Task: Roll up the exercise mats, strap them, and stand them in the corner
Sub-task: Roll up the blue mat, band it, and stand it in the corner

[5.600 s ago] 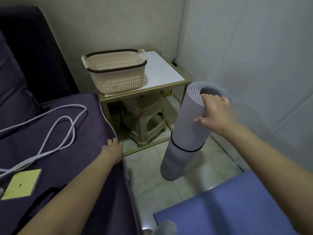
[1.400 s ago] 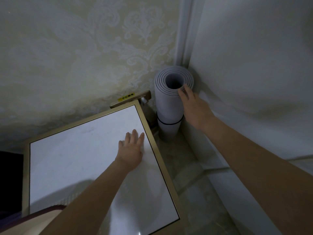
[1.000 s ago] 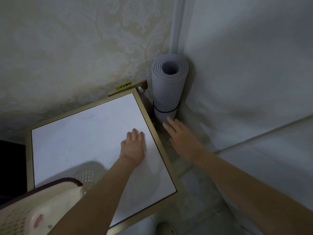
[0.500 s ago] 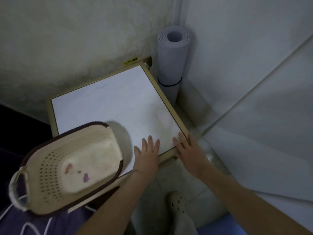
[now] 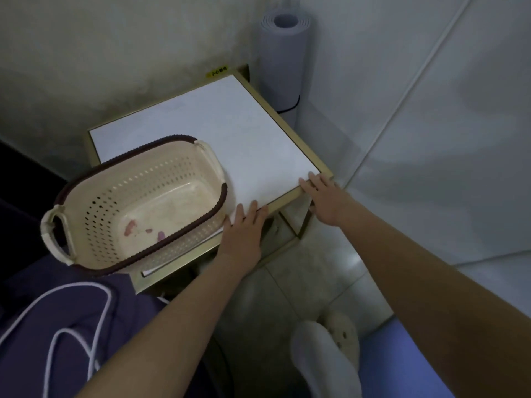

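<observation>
Both bare arms reach forward and down, almost side by side. The left hand [image 5: 244,228] lies palm down, its fingers straight and close together. The right hand [image 5: 324,199] is just beside it, a little further forward, also palm down with straight fingers.

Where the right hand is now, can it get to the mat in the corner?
Probably yes, with a stretch. The right hand rests on the near corner of the table, holding nothing. The mat stands upright just past the table's far end, and nothing blocks the strip along the wall.
</observation>
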`<move>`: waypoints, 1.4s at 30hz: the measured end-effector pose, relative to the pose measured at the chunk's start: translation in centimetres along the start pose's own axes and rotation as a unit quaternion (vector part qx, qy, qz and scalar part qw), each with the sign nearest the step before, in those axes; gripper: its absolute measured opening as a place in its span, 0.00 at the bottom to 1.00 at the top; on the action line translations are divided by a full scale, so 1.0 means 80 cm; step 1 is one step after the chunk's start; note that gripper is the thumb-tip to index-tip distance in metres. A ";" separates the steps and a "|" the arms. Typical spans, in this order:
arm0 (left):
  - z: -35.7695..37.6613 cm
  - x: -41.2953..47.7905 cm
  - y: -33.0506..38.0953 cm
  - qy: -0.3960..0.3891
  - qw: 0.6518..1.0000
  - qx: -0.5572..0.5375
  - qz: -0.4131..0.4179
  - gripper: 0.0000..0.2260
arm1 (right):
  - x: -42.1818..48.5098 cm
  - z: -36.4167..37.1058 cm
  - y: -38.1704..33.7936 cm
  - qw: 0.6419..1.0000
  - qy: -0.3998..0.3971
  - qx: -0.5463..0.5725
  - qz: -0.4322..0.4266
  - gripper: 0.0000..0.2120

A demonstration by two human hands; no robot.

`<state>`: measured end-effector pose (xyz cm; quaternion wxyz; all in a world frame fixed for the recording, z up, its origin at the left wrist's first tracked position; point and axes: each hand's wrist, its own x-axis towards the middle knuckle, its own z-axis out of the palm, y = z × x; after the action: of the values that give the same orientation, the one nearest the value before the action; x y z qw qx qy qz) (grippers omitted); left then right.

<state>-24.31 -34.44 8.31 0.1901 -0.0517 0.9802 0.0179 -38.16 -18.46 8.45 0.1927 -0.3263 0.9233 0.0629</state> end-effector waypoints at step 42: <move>0.551 -0.061 0.332 -0.329 0.926 -0.171 0.074 0.27 | -0.321 0.623 0.172 0.974 -0.196 -0.005 0.111 0.33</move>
<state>-6.33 -5.14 -30.33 0.4887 -0.0022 0.8455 0.2151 -12.81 19.15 -27.24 0.3604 -0.2042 0.8975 0.1512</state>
